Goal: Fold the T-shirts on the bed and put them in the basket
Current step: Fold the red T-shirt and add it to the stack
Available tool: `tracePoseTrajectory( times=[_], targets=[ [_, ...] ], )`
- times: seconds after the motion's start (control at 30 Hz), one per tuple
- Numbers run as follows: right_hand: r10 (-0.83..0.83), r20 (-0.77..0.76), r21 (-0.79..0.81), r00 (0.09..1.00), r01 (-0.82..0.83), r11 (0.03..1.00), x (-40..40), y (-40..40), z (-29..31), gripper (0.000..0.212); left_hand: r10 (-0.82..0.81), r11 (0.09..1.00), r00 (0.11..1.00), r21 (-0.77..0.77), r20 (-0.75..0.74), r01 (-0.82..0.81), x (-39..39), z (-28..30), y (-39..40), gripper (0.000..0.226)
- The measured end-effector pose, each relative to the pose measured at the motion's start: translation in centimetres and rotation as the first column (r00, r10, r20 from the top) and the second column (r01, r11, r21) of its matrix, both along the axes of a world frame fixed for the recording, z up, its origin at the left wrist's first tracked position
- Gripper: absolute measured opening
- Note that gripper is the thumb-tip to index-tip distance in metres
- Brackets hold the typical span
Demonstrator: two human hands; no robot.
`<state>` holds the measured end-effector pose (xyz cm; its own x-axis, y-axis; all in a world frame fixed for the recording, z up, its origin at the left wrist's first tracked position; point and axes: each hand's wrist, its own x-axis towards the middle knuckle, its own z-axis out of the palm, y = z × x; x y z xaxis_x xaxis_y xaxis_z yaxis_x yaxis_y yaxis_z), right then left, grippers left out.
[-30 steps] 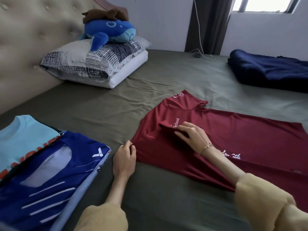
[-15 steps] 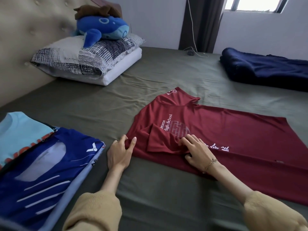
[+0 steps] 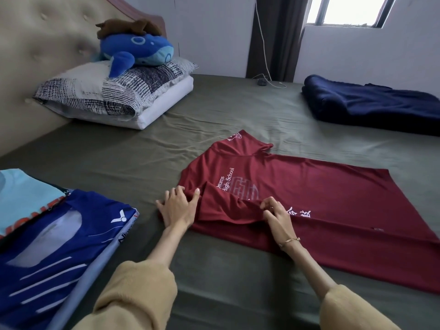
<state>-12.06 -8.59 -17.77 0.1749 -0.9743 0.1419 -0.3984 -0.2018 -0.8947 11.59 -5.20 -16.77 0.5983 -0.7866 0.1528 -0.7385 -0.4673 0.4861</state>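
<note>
Olive-sheeted bed (image 3: 147, 148): maroon T-shirt (image 3: 321, 194) spread flat; left hand (image 3: 177, 207) presses its edge, fingers straight; right hand (image 3: 277, 214) pinches folded sleeve.

Maroon T-shirt (image 3: 309, 198) on bed carried white print: "High School", line above it partly hidden by fold, ending "rums". Faint square emblem sat beside words; white characters near shirt's front edge were too small to read. Small white crest at collar, illegible. Blue shirt (image 3: 59, 234) at bed's left edge bore white logo mark. Light blue shirt (image 3: 23, 194) showed orange letters, cut off.
</note>
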Motion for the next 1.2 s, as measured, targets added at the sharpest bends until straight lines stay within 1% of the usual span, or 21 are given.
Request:
tracePoseTrajectory(
  times=[0.03, 0.07, 0.1, 0.17, 0.23, 0.3, 0.37, 0.43, 0.5, 0.63, 0.73, 0.77, 0.83, 0.9, 0.93, 0.97, 1.0, 1.03, 1.1, 1.13, 1.2],
  targets=[
    [-0.026, 0.066, 0.045, 0.998, 0.023, 0.999, 0.1, -0.3, 0.2, 0.008, -0.015, 1.000, 1.000, 0.023, -0.016, 0.015, -0.3, 0.3, -0.7, 0.056],
    [-0.056, 0.087, 0.076, 0.995, 0.050, 0.996, 0.2, -0.5, 0.2, 0.005, -0.039, 0.998, 0.999, 0.051, -0.034, 0.041, -0.5, 0.6, -1.4, 0.059],
    [-0.088, 0.071, 0.097, 0.994, 0.081, 0.992, 0.2, -0.8, 0.2, 0.008, -0.068, 0.993, 0.996, 0.089, -0.063, 0.073, -0.7, 0.8, -2.0, 0.062],
    [-0.130, -0.039, 0.116, 0.991, 0.134, 0.984, 0.4, -1.6, 0.0, 0.020, -0.096, 0.977, 0.981, 0.174, -0.171, 0.126, -0.7, 1.2, -3.1, 0.064],
    [-0.147, -0.180, 0.131, 0.973, 0.172, 0.976, 0.8, -2.2, -0.2, 0.030, -0.079, 0.963, 0.963, 0.232, -0.256, 0.141, -0.6, 1.4, -3.8, 0.060],
    [-0.154, -0.288, 0.126, 0.945, 0.197, 0.972, 1.3, -2.5, -0.3, 0.035, -0.062, 0.950, 0.962, 0.280, -0.265, 0.138, -0.5, 1.5, -4.2, 0.052],
    [-0.177, -0.316, 0.093, 0.932, 0.216, 0.972, 1.7, -2.6, -0.4, 0.033, -0.059, 0.946, 0.965, 0.295, -0.254, 0.135, -0.3, 1.3, -4.4, 0.045],
    [-0.219, -0.306, 0.034, 0.927, 0.240, 0.970, 1.9, -2.4, -0.5, 0.030, -0.053, 0.953, 0.964, 0.276, -0.261, 0.127, -0.2, 0.7, -4.4, 0.041],
    [-0.273, -0.309, -0.075, 0.911, 0.263, 0.962, 2.0, -1.8, -0.8, 0.028, -0.050, 0.963, 0.967, 0.244, -0.251, 0.113, -0.2, 0.3, -4.3, 0.041],
    [-0.360, -0.347, -0.271, 0.866, 0.275, 0.923, 2.7, -0.3, -1.6, 0.029, -0.047, 0.977, 0.983, 0.195, -0.177, 0.082, -0.5, -0.4, -4.1, 0.042],
    [-0.431, -0.450, -0.450, 0.782, 0.219, 0.866, 3.0, -0.3, -2.0, 0.032, -0.066, 0.985, 0.986, 0.149, -0.155, 0.089, -0.7, -0.7, -4.0, 0.041],
    [-0.418, -0.502, -0.462, 0.757, 0.174, 0.870, 3.0, -0.3, -2.0, 0.033, -0.084, 0.982, 0.989, 0.159, -0.119, 0.103, -0.9, -0.8, -3.9, 0.044],
    [-0.341, -0.626, -0.398, 0.701, 0.089, 0.913, 3.0, -0.6, -1.7, 0.037, -0.119, 0.979, 0.993, 0.164, -0.004, 0.118, -1.4, -1.2, -3.4, 0.051],
    [-0.235, -0.737, -0.301, 0.634, 0.003, 0.954, 2.7, -0.6, -1.7, 0.050, -0.188, 0.981, 0.974, 0.062, 0.124, 0.181, -1.8, -2.0, -2.5, 0.058],
    [-0.185, -0.780, -0.259, 0.597, -0.039, 0.965, 2.3, -0.6, -1.7, 0.058, -0.267, 0.962, 0.945, 0.004, 0.189, 0.272, -2.0, -2.3, -2.1, 0.062],
    [-0.157, -0.804, -0.247, 0.573, -0.082, 0.965, 1.9, -0.6, -1.8, 0.067, -0.379, 0.919, 0.894, -0.014, 0.239, 0.394, -2.2, -2.5, -1.6, 0.066],
    [-0.132, -0.810, -0.245, 0.571, -0.126, 0.961, 1.1, -0.5, -1.7, 0.073, -0.505, 0.854, 0.823, 0.011, 0.261, 0.521, -2.4, -2.3, -1.1, 0.070],
    [-0.084, -0.810, -0.224, 0.580, -0.175, 0.959, 0.2, -0.3, -1.6, 0.077, -0.617, 0.779, 0.749, 0.053, 0.243, 0.625, -2.6, -2.3, -0.5, 0.073],
    [0.056, -0.819, -0.132, 0.571, -0.283, 0.950, -1.9, 0.5, -0.8, 0.079, -0.750, 0.661, 0.641, 0.148, 0.162, 0.735, -2.5, -1.8, 0.9, 0.078],
    [0.133, -0.823, -0.074, 0.553, -0.336, 0.939, -3.2, 1.0, -0.3, 0.080, -0.778, 0.627, 0.614, 0.208, 0.132, 0.751, -2.1, -1.7, 1.6, 0.079],
    [0.251, -0.823, 0.038, 0.510, -0.390, 0.920, -6.1, 1.9, 0.4, 0.085, -0.797, 0.590, 0.598, 0.317, 0.084, 0.742, -1.4, -1.5, 2.5, 0.084]
  ],
)
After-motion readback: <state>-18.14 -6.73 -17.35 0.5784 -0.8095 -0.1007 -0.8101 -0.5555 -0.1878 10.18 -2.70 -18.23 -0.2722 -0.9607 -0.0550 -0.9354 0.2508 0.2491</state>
